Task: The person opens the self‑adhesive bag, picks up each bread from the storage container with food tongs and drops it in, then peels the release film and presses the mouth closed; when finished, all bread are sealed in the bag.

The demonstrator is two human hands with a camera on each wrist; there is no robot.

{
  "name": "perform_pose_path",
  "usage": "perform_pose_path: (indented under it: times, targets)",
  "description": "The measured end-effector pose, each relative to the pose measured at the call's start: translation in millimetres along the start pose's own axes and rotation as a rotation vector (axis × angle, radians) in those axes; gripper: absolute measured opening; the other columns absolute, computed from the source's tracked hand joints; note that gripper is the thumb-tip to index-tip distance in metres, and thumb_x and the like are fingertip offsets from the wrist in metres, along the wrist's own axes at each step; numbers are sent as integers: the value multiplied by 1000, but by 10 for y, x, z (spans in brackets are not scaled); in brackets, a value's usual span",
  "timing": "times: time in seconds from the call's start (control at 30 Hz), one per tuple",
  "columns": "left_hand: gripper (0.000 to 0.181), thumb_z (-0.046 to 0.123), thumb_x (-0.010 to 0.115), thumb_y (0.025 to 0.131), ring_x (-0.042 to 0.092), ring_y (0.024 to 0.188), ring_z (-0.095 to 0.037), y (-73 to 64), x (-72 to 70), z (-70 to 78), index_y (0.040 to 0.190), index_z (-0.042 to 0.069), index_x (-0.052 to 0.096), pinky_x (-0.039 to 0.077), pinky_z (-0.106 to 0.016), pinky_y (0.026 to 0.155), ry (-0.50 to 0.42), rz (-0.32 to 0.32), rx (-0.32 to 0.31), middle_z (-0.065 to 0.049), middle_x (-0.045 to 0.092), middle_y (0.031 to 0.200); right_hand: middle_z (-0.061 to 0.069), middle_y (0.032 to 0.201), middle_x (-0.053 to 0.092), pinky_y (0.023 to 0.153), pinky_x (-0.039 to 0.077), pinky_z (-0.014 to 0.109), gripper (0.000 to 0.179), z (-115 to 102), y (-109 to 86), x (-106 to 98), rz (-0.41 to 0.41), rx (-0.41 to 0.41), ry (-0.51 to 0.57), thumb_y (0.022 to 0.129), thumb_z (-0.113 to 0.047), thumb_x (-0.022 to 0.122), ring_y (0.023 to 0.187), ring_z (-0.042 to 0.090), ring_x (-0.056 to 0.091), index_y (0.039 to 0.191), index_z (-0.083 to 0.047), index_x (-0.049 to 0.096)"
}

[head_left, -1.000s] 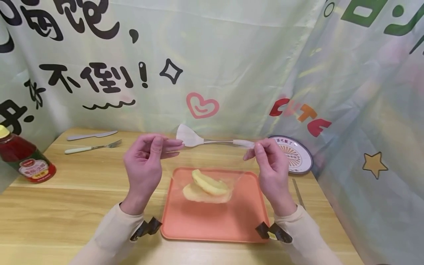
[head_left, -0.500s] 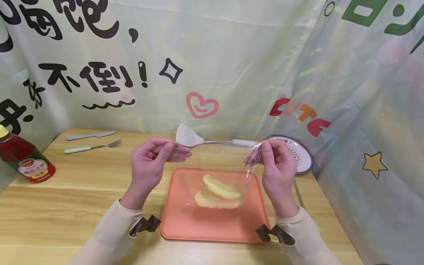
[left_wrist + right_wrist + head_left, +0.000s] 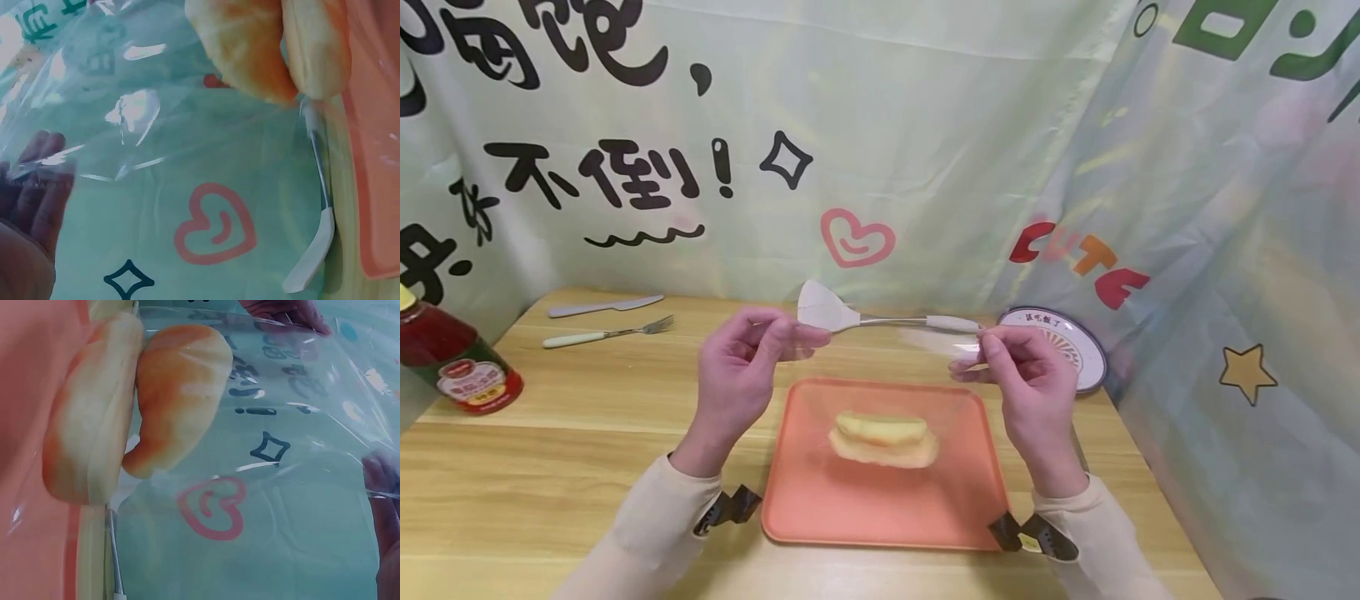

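Note:
A clear plastic bag (image 3: 134, 115) hangs stretched between the two hands, above the orange tray (image 3: 880, 512). Inside it lie two golden-brown bread pieces side by side, a straight roll (image 3: 94, 419) and a curved bread (image 3: 184, 394), low in the bag. The left hand (image 3: 741, 358) pinches the bag's upper left edge between thumb and fingers. At the upper right edge, the right hand (image 3: 1030, 367) pinches the film the same way. In the left wrist view, fingers (image 3: 53, 181) show behind the see-through film.
Behind the hands lies a white-headed spatula (image 3: 827, 308). A patterned plate (image 3: 1090, 358) stands at the back right. Back left are a table knife (image 3: 606, 307), a fork (image 3: 606, 336) and a red sauce bottle (image 3: 463, 358). A printed curtain (image 3: 925, 125) closes off the back.
The bag's right edge was bunched in the right hand and is now spread out. The bread swung right, then back toward the middle, and now lies level instead of tilted.

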State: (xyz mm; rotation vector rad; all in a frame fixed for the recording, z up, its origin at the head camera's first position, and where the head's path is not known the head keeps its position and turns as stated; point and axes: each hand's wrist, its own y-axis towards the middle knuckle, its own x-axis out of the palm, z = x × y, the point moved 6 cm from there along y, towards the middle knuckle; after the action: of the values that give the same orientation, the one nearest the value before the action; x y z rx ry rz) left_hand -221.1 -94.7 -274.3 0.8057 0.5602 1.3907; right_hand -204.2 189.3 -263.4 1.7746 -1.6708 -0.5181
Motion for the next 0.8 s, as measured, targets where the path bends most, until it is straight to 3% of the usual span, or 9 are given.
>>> perform_pose_path:
  times: [0.1, 0.3, 0.47, 0.8]
  targets:
    - [6, -8, 50, 99, 72, 71, -24, -2, 14, 10, 99, -11, 55, 59, -35, 64, 26, -23, 15, -22, 71, 84, 18, 83, 64, 64, 59, 44, 11, 6, -8, -1, -2, 16, -4, 94, 13, 55, 73, 28, 72, 100, 22, 55]
    - [8, -14, 52, 96, 73, 72, -29, -3, 13, 18, 101, -19, 55, 58, -41, 60, -91, -75, 69, -29, 69, 85, 18, 81, 65, 66, 59, 41, 16, -9, 1, -8, -17, -32, 24, 94, 16, 52, 72, 26, 71, 106, 25, 52]
    - [15, -9, 56, 96, 73, 75, -30, 16, 17, 53, 102, -22, 58, 58, -43, 59, -148, -99, 114, -27, 70, 86, 19, 82, 66, 66, 59, 40, 19, -6, -19, -27, -37, -45, 9, 94, 16, 50, 70, 27, 71, 112, 22, 54]
    - [20, -8, 56, 96, 73, 75, -30, 44, 4, 97, 113, -9, 67, 58, -44, 70, -243, -189, 113, -24, 71, 86, 20, 87, 69, 74, 58, 39, 22, -6, -26, -55, -60, -77, 52, 93, 19, 49, 76, 29, 72, 112, 18, 60]
